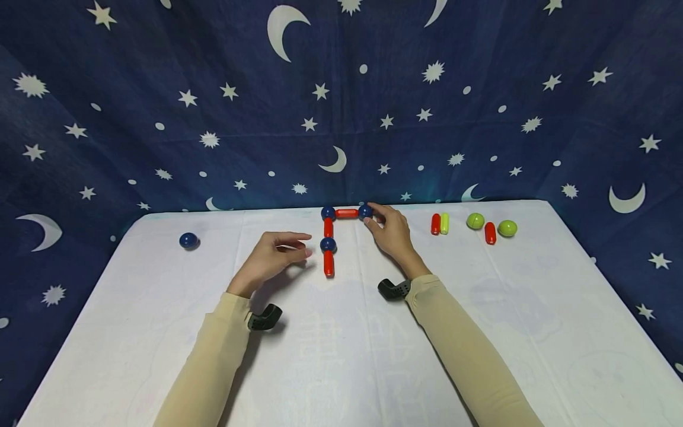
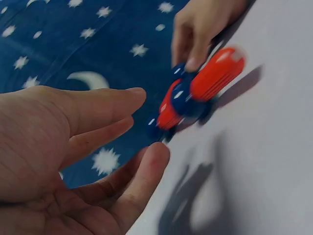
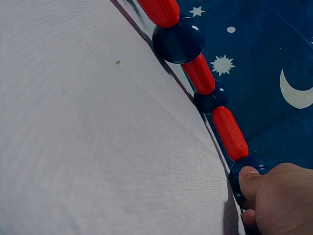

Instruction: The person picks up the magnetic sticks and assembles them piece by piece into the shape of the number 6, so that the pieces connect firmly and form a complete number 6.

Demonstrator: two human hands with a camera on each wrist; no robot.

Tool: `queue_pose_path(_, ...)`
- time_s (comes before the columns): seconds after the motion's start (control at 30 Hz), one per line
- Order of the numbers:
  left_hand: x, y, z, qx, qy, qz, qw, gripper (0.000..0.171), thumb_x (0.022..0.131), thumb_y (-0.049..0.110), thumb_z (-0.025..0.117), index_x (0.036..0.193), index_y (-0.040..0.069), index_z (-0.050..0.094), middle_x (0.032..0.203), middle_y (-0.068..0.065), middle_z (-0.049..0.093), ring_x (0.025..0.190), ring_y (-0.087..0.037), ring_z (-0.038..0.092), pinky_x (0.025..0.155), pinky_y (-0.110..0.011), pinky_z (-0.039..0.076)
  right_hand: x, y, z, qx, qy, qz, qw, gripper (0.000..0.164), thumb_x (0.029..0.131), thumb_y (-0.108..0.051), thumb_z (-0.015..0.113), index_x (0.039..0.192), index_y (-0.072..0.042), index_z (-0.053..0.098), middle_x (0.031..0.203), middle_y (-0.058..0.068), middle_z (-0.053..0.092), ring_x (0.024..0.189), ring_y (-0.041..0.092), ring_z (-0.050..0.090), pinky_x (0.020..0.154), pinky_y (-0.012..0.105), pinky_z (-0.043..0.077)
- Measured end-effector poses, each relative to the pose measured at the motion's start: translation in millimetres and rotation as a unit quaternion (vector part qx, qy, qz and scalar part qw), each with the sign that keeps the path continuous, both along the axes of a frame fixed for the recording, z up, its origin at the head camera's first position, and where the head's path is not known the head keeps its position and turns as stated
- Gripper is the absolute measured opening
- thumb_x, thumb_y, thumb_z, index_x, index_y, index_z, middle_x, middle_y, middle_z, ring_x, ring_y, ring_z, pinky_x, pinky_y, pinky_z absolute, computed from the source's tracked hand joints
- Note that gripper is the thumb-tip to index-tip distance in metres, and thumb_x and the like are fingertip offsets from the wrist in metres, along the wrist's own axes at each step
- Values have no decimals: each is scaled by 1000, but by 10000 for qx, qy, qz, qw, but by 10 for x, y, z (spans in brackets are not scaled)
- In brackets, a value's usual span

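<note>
A chain of red rods and dark blue balls lies mid-table. Its top rod (image 1: 347, 213) runs between a corner ball (image 1: 328, 213) and an end ball (image 1: 365, 212); two more rods come down from the corner, with a middle ball (image 1: 328, 244) between them and a bare lower rod (image 1: 328, 264). My right hand (image 1: 392, 234) pinches the end ball between thumb and fingers, as the right wrist view also shows at the ball (image 3: 237, 174). Left of the chain, my left hand (image 1: 274, 258) hovers with fingers and thumb apart, holding nothing.
A loose blue ball (image 1: 189, 241) lies at the left. On the right are a red rod (image 1: 436, 224) beside a yellow-green rod (image 1: 445, 223), then a green ball (image 1: 475, 221), another red rod (image 1: 490, 233) and another green ball (image 1: 507, 228). A starry cloth (image 1: 341, 118) hangs behind the table.
</note>
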State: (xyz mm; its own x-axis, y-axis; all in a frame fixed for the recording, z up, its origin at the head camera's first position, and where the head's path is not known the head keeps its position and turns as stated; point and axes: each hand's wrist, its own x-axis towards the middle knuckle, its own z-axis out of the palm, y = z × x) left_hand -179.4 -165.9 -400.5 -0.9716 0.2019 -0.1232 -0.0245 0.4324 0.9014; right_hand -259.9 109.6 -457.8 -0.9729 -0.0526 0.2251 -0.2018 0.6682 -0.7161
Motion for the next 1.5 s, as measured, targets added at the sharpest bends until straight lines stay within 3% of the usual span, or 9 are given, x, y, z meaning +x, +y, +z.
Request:
queue_pose_path(0.27,-70,-469,-13,235,507,993,9935,46,92,17,77,134,2,65,116,-19,69,95,-12,68,80,-20,50,3,8,-6,-1,9,-12,10000,45,98,-18,70,141,-10,61,122,15,66,104,30,57,100,51,39)
queue_pose_path(0.43,-48,-735,1,382,682,1783,9809,49,91,19,78,135,2,65,108,-6,70,93,-5,65,78,-17,51,10,13,-8,7,34,22,10000,45,98,-18,69,141,-10,61,120,16,67,103,30,57,99,51,38)
queue_pose_path(0.57,-27,-908,7,427,932,2617,9597,47,89,20,81,132,6,68,100,5,70,93,-4,64,77,-16,51,10,14,-10,7,37,20,10000,44,98,-18,69,141,-9,61,119,16,67,102,30,56,99,51,38)
queue_pose_path(0.77,-3,-1135,-25,276,1407,3729,9167,44,87,17,82,130,12,71,115,-8,69,89,-1,61,77,-15,47,14,9,-17,16,31,-19,10000,44,98,-19,70,140,-10,61,119,15,67,103,30,56,100,52,37)
queue_pose_path(0.93,21,-1279,-77,78,1273,4367,8905,48,87,20,81,133,14,69,122,-9,66,85,0,55,74,-16,44,16,7,-21,-14,52,-14,10000,44,98,-19,70,140,-10,62,121,15,67,104,30,57,100,52,38)
queue_pose_path(1.1,24,-1368,-155,-85,942,4633,8811,52,87,21,81,137,15,66,130,-7,60,85,-2,48,72,-18,42,15,-2,-15,-13,46,-12,10000,44,98,-19,70,140,-10,61,124,15,67,106,30,57,101,52,38)
queue_pose_path(1.2,15,-1390,-207,-143,660,4710,8795,56,88,21,81,141,16,63,137,-7,55,95,-5,48,78,-20,42,7,-7,-13,-20,35,-6,10000,45,98,-19,70,141,-10,61,124,15,67,106,30,57,100,52,39)
queue_pose_path(1.37,-1,-1410,-292,-288,292,4554,8893,59,92,20,76,147,17,56,149,-11,49,119,-18,50,101,-27,45,3,-9,-11,-1,40,-5,10000,45,98,-18,70,141,-10,61,124,15,67,105,30,57,99,51,40)
queue_pose_path(1.5,-8,-1426,-343,-497,366,4415,8951,57,93,15,73,148,15,55,147,-13,52,120,-23,51,105,-33,44,2,-8,-9,4,30,-5,10000,44,98,-18,70,141,-11,61,122,14,67,104,29,57,99,51,40)
